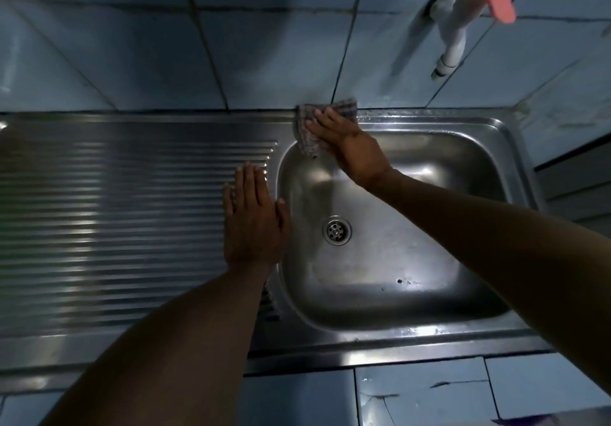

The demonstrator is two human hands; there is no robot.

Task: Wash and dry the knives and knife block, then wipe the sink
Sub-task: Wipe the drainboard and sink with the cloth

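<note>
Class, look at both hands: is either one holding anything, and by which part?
Nothing is gripped. The right hand presses flat fingers on the middle of a checked cloth at the sink rim; the left hand rests flat on the drainboard.

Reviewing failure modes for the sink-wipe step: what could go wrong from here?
1. The right hand presses the cloth with flat fingers at the sink's back-left rim; part of it hangs over the basin edge, so it may bunch or slip.
2. Specks near the basin's front and droplets on the front rim could be missed.
3. The left hand braces on the shiny ribbed drainboard; if wet, it might slide.
</note>
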